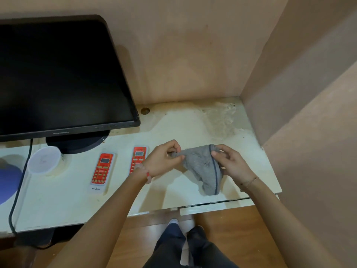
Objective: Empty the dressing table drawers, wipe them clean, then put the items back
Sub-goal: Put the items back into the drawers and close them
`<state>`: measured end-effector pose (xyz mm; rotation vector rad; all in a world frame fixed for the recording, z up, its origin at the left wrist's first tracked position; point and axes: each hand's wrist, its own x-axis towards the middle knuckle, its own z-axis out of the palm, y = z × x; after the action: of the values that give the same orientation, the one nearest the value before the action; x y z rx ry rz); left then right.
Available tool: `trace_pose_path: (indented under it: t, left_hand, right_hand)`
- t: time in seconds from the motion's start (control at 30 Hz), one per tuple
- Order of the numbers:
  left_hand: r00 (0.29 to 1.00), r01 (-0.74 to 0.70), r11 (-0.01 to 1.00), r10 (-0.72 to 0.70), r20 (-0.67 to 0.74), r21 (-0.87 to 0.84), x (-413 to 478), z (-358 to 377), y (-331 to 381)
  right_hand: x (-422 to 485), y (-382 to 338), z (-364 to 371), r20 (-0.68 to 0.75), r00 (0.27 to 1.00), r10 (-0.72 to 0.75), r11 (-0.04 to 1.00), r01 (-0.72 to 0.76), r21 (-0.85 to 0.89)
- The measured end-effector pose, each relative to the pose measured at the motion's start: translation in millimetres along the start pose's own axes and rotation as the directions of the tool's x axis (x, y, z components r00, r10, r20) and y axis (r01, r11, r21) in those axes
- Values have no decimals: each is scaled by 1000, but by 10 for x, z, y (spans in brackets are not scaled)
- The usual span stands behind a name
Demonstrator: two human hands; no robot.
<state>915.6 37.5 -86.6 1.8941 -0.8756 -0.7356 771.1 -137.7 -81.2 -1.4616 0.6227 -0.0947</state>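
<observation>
The grey cloth (201,167) with its dark blue stripe hangs just above the right part of the counter (173,196), stretched between both hands. The left hand (164,159) pinches one end with curled fingers (174,151), and the right hand (229,163) has its fingers clamped on the striped edge. This looks like the cloth being readied for wiping. Two red remote controls (103,169) lie side by side left of the hands, probably drawer items set out, so the emptying seems at least partly done and the putting back is yet to come. Only the top edge of a drawer (216,206) shows under the counter's front lip; its inside is hidden. The pale counter is stained and gritty in the far right corner. A dark monitor (58,74), a white tub (44,160) and a black cable (19,190) sit to the left. Bare pinkish walls (193,45) close in behind and to the right, above a wooden floor (241,229).
</observation>
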Motion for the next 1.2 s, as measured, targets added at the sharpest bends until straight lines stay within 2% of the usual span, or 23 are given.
trace_pose_path:
  t: [0.1,0.17,0.23,0.33,0.4,0.43,0.5,0.6,0.67,0.73,0.83,1.0,1.1,1.2]
  left_hand:
    - [1000,7,997,-5,20,-71,-99,-91,143]
    - [992,55,995,-46,118,-78,-160,-159,187]
    - [980,83,996,-74,183,-41,-226,-205,202]
    - [969,181,964,-141,202,-193,-282,-252,200]
    - [938,300,896,-215,271,-328,-255,-244,170]
    - [923,344,874,-248,294,-342,-209,-221,137]
    - [910,400,863,-335,243,-309,-62,-105,29]
    - [874,466,816,-485,33,-342,197,129,-193]
    - [856,454,837,-505,-111,-306,324,235,-343]
    - [854,432,863,-485,-188,-262,394,292,-434]
    - [854,405,882,-459,-245,-242,452,315,-456]
    - [839,348,921,-389,-380,-173,529,340,-502]
    - [829,356,913,-408,-382,-202,523,336,-518]
    - [825,384,833,-503,-258,-398,349,337,-514]
  right_hand:
    - [-94,-127,-20,13,999,-42,996,41,82]
    - [-142,-203,-47,2,999,-33,982,33,185]
    - [-183,-248,-98,-2,1000,-25,978,25,208]
    - [-212,-224,-201,17,1000,-25,998,24,67]
    - [-159,-136,-242,9,1000,-6,994,7,-106]
    - [-100,-67,-252,-12,1000,4,981,-6,-194]
    - [64,107,-260,-81,997,3,948,-28,-316]
    - [327,353,-261,-146,989,26,907,-85,-412]
    - [428,427,-262,-160,982,99,911,-155,-382]
    - [453,448,-275,-131,981,140,928,-176,-330]
    - [453,497,-317,-104,992,69,921,-103,-375]
    - [530,535,-237,-204,975,-92,915,2,-403]
    - [562,489,-229,-239,969,-59,943,-25,-332]
    - [482,494,-316,-274,961,50,919,-152,-364]
